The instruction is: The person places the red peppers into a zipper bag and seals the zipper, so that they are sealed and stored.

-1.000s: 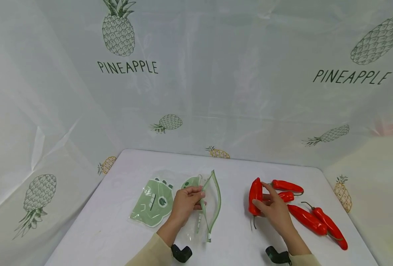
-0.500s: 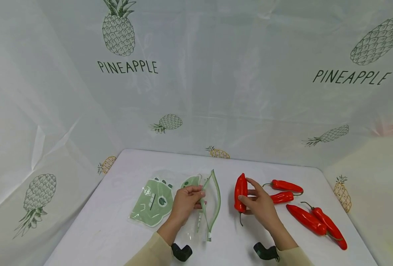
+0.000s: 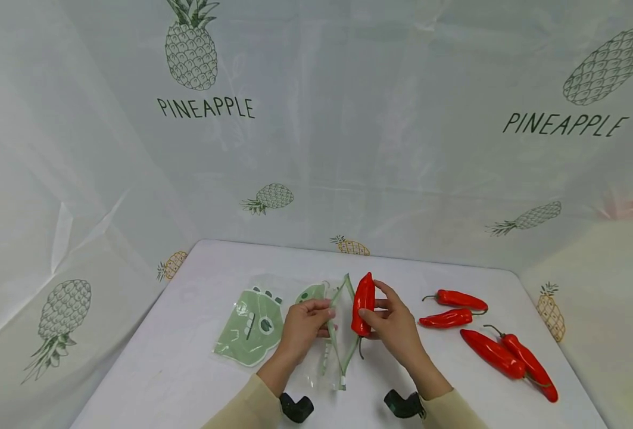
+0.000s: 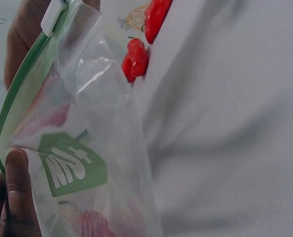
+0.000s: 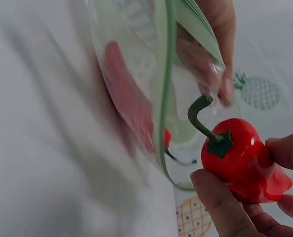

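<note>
At table centre: clear zip bag (image 3: 333, 333) with green rim, mouth open, pinched at its rim by the left hand (image 3: 303, 326). At 3 o'clock of the bag, touching its opening: red pepper (image 3: 362, 305), upright, stem down, gripped between thumb and fingers of the right hand (image 3: 393, 325). At 3 o'clock, well apart: four loose peppers (image 3: 482, 333). At 9 o'clock: flat green bag (image 3: 250, 326).

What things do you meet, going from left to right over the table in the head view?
Flat green bag → left hand holding the open clear bag → red pepper in the right hand → four red peppers lying on the table.
</note>
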`<state>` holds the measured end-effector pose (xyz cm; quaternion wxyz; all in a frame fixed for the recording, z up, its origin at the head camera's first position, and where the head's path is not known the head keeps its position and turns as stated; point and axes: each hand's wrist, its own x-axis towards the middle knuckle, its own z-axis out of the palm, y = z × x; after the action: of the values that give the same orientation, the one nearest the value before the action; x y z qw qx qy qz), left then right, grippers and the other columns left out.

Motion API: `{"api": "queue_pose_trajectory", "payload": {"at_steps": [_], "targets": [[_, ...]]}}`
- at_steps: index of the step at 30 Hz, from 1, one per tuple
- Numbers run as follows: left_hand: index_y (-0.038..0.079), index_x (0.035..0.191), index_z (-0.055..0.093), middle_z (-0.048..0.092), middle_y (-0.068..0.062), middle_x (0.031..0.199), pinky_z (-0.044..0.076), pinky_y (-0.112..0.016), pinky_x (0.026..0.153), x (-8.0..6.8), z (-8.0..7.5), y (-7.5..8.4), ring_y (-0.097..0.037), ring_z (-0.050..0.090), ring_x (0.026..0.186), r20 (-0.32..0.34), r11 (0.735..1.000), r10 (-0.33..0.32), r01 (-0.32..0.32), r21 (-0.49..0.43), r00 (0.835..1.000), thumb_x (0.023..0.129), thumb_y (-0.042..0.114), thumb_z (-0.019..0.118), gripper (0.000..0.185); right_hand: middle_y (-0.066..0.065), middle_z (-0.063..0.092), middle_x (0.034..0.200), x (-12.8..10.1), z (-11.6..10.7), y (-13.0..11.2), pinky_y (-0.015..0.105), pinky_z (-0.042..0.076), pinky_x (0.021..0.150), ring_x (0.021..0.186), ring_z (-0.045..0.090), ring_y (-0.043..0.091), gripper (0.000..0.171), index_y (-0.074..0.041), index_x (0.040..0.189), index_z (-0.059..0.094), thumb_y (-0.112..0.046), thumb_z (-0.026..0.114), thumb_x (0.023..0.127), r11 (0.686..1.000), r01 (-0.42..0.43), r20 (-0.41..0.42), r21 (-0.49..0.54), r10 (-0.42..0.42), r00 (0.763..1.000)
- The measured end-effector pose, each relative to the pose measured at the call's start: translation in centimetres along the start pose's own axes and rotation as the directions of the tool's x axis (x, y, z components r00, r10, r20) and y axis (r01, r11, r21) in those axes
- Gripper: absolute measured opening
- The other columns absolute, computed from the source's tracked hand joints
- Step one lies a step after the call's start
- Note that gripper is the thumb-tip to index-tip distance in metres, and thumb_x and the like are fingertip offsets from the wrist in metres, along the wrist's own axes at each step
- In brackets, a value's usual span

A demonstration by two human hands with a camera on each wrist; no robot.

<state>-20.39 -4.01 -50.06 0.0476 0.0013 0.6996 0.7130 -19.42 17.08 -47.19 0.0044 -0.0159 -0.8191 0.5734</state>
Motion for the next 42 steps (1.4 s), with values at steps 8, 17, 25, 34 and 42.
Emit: {"api": "queue_pose_trajectory", "payload": {"at_steps": [8,17,25,34,42], "targets": [[0.003,0.118,0.076,0.078,-0.013,0.101,0.066,-0.033,0.073,-0.1,0.2,0.4,-0.018,0.076,0.076,-0.013,0.999,0.028,-0.027,0.040,1.000,0.098,0.018,0.077,0.026,0.021,0.066,0.129,-0.6,2.1,-0.4,0.041,0.066,0.061,0.100,0.071,0.029,0.078,-0.018,0.158,0.044,-0.018,0.084,0.091,0.999,0.006,0.026,0.031,-0.006,1.000],[-0.002,0.116,0.075,0.078,-0.014,0.098,0.066,-0.031,0.069,0.1,0.4,0.9,-0.014,0.073,0.073,-0.014,0.998,0.060,-0.060,0.008,0.998,0.097,0.016,0.077,0.026,0.021,0.067,0.123,-0.7,2.9,-0.3,0.040,0.065,0.059,0.096,0.071,0.026,0.077,-0.015,0.157,0.045,-0.019,0.084,0.090,1.000,0.007,0.040,0.007,-0.007,0.999],[0.001,0.115,0.077,0.078,-0.013,0.099,0.066,-0.030,0.069,-0.2,0.5,1.9,-0.015,0.075,0.077,0.009,0.997,0.071,-0.071,-0.028,0.997,0.098,0.016,0.076,0.023,0.018,0.069,0.120,-0.6,3.5,-0.1,0.035,0.064,0.055,0.089,0.071,0.020,0.077,-0.015,0.156,0.047,-0.023,0.085,0.090,0.999,0.036,0.046,-0.038,-0.034,0.998],[0.000,0.116,0.076,0.076,-0.013,0.097,0.065,-0.028,0.067,-0.6,0.0,2.6,-0.015,0.073,0.072,-0.018,0.993,0.092,-0.093,-0.067,0.996,0.097,0.014,0.078,0.024,0.019,0.071,0.118,-0.4,3.5,0.1,0.033,0.064,0.055,0.094,0.071,0.025,0.075,-0.007,0.155,0.047,-0.020,0.083,0.090,0.973,0.095,0.042,-0.212,-0.088,0.995],[-0.001,0.116,0.076,0.076,-0.013,0.097,0.065,-0.027,0.066,-0.5,0.0,2.4,-0.013,0.073,0.071,-0.023,0.995,0.077,-0.078,-0.067,0.997,0.097,0.017,0.078,0.027,0.017,0.071,0.117,-0.5,3.8,-0.4,0.031,0.063,0.055,0.091,0.071,0.022,0.075,-0.007,0.156,0.047,-0.022,0.083,0.091,0.964,0.087,0.073,-0.253,-0.071,0.995]]}}
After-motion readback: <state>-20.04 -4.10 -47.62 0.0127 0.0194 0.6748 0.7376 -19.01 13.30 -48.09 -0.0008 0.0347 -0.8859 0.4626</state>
